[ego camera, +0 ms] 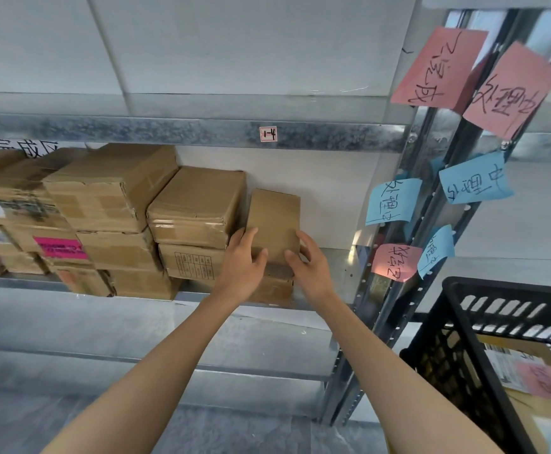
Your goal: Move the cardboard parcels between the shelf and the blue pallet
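I see both hands on one small parcel (273, 221) at the right end of the row on the metal shelf (326, 276). It is a plain brown cardboard box, flat and oblong, with its broad top face toward me. I can make out no label or print on it, and its edges look a little soft and creased. It rests on a lower parcel (275, 288) of similar width, whose worn front edge shows beneath the hands.

My left hand (243, 263) grips the near left corner, with the fingers curled up along the left side and the thumb laid across the top face. My right hand (310, 267) grips the near right corner the same way, fingers wrapped on the right edge and the thumb bent onto the top. Both are clamped on the box.

Just left of it, touching or nearly so, stand the stacked parcels (199, 204), larger and taped, and one further left carries a magenta label (61, 247). Pink and blue paper notes (395, 201) hang on the upright (398, 290). A black crate (457, 339) sits at the lower right.
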